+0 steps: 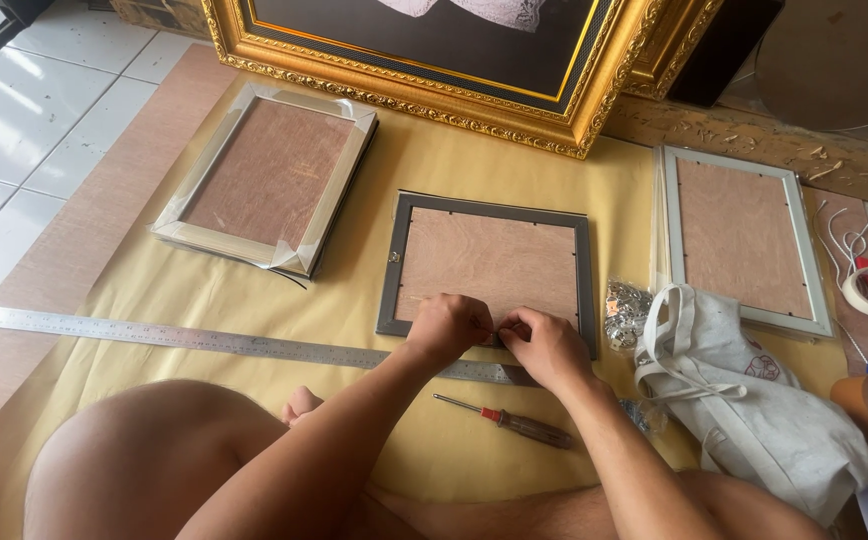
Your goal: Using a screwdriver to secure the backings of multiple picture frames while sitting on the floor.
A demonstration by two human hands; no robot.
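Plywood backing of the dark grey picture frame (486, 263) needs steady pressure while left hand (448, 326) and right hand (546, 345) pinch together at its lower edge.

Both hands meet at the near edge (six o'clock) of the grey wood-backed picture frame (486, 262); a long steel ruler (204, 340) and red-handled screwdriver (509, 422) lie nearer still; a white cloth bag (754, 400) sits at four o'clock.

Soft daylight from upper left, glare on white tiles (24, 110), sharp focus, faint shadows.
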